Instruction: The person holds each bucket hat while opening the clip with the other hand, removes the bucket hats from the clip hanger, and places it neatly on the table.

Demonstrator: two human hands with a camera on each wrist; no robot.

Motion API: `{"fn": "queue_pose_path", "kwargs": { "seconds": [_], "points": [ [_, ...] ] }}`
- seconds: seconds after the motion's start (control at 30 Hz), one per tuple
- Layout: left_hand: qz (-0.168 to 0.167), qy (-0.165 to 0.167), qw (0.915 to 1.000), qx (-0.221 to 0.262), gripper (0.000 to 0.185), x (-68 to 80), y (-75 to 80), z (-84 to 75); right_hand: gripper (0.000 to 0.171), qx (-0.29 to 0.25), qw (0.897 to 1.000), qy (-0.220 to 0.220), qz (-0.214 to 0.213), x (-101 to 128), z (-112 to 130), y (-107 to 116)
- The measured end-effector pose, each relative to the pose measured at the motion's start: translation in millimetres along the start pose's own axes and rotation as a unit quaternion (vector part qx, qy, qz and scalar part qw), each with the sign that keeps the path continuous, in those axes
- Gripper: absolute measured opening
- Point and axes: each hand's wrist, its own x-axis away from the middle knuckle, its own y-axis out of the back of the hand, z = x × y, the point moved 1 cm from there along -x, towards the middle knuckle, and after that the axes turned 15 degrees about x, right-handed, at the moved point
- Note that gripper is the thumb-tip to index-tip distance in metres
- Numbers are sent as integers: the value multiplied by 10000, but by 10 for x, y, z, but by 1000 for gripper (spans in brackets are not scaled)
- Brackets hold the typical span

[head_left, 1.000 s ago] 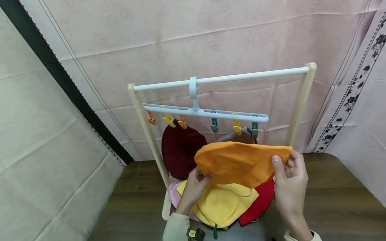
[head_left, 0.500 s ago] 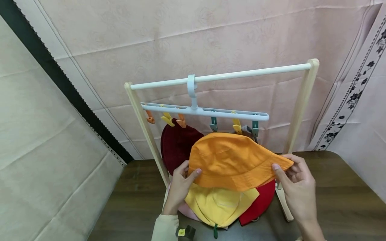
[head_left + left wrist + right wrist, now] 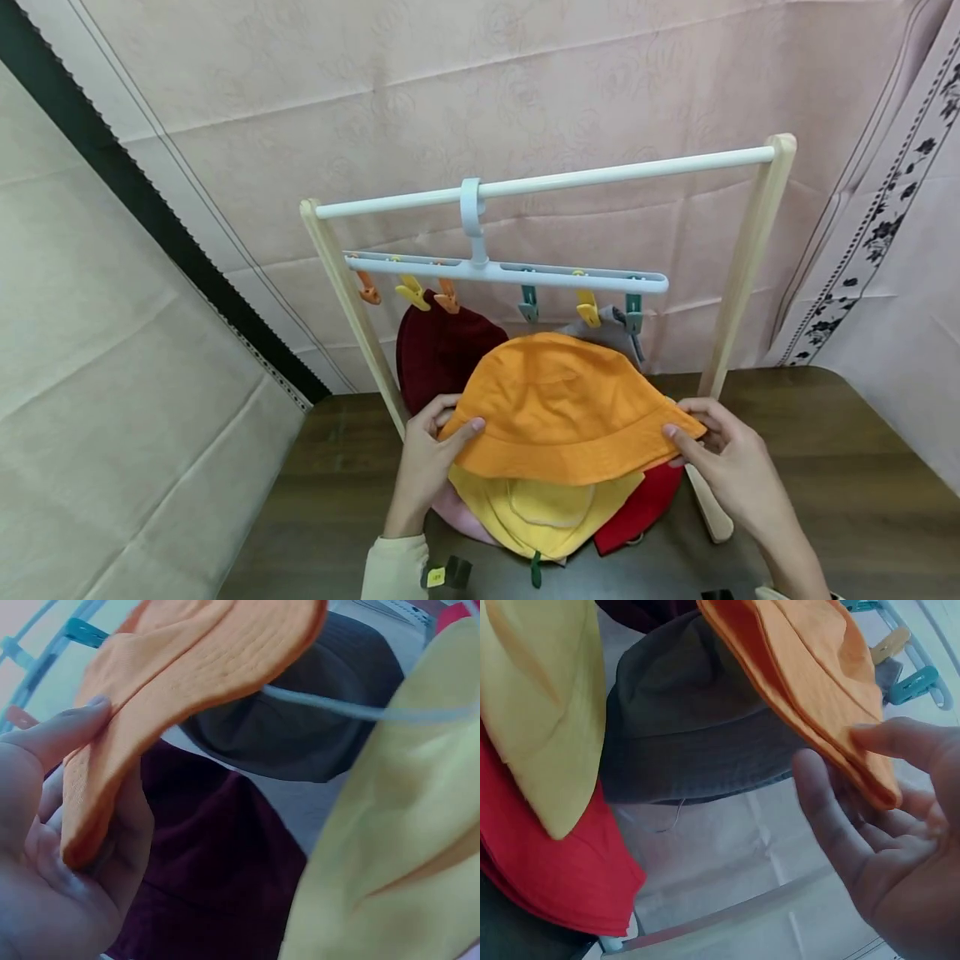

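An orange bucket hat (image 3: 558, 408) is stretched between my two hands, crown up, in front of the hanger. My left hand (image 3: 427, 458) pinches the left end of its brim, thumb on the near side, as the left wrist view also shows. At the opposite end my right hand (image 3: 731, 458) pinches the brim between thumb and fingers. Behind the hat, a dark red hat (image 3: 438, 354) hangs from clips on the light blue hanger (image 3: 525, 273). A grey hat (image 3: 697, 720) hangs at the right side, mostly hidden by the orange one in the head view.
Below the orange hat lie a yellow hat (image 3: 543, 517) with a green tab, a red hat (image 3: 645, 504) and a pink one (image 3: 461, 512). The hanger hooks over the white bar (image 3: 622, 173) of a wooden-legged rack. Orange, yellow and teal clips (image 3: 528, 304) dangle from it.
The orange hat has turned from a flattened, tilted pose to crown up with its brim facing me. My left hand has shifted left and now grips the brim's left end.
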Motion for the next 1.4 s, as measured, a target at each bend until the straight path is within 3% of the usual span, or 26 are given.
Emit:
{"fn": "queue_pose_path", "kwargs": {
  "seconds": [0.17, 0.3, 0.47, 0.6, 0.77, 0.93, 1.07, 1.17, 1.3, 1.4],
  "points": [
    [35, 264, 9995, 154, 33, 34, 36, -81, 29, 132, 9986, -81, 499, -24, -80, -111],
    [111, 696, 9975, 0, 34, 39, 95, -68, 31, 497, 9936, -205, 995, -42, -142, -225],
    [352, 1396, 9892, -265, 38, 52, 175, -61, 30, 856, 9826, -313, 1619, -69, -222, -323],
    [634, 1704, 9817, -569, 41, 78, 194, -73, 28, 912, 9741, -597, 1982, -72, -270, -375],
    [838, 1606, 9760, -1209, 36, 85, 161, -52, 28, 1154, 9690, -814, 2029, -71, -326, -419],
    [843, 1624, 9716, -1499, 40, 81, 103, -19, 28, 1469, 9699, -950, 1694, -95, -387, -426],
    [1003, 1649, 9653, -1761, 44, 74, 49, 36, 26, 1907, 9752, -527, 992, -104, -459, -447],
    [1057, 1397, 9644, -1981, 44, 63, 2, 90, 25, 2165, 9742, -182, 608, -107, -484, -474],
    [930, 1092, 9596, -2422, 44, 61, -62, 153, 28, 2306, 9687, -182, 901, -104, -425, -520],
    [719, 969, 9457, -3019, 45, 87, -102, 194, 28, 2421, 9640, -86, 1099, -83, -355, -591]
  ]
}}
